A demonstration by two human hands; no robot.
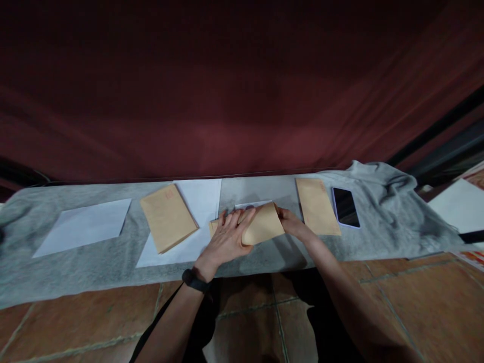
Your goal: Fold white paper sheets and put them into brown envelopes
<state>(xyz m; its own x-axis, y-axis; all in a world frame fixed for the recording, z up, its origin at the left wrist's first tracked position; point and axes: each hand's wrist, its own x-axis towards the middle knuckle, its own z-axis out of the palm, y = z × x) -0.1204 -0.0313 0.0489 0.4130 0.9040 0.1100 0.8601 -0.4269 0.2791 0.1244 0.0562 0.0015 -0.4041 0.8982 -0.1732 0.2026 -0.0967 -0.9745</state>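
Observation:
A brown paper envelope (264, 224) lies curled on the grey cloth (94, 262) in front of me, with a white sheet edge (251, 205) showing behind it. My left hand (227, 237) presses flat on its left part, fingers stretched out. My right hand (289, 222) grips the envelope's right edge and bends it over toward the left. A black band sits on my left wrist (194, 280).
A stack of brown envelopes (168, 217) rests on white paper (200, 201) to the left; another white sheet (85, 227) lies farther left. To the right are a brown envelope (316, 205) and a dark phone (345, 206). A red curtain hangs behind; tiled floor lies below.

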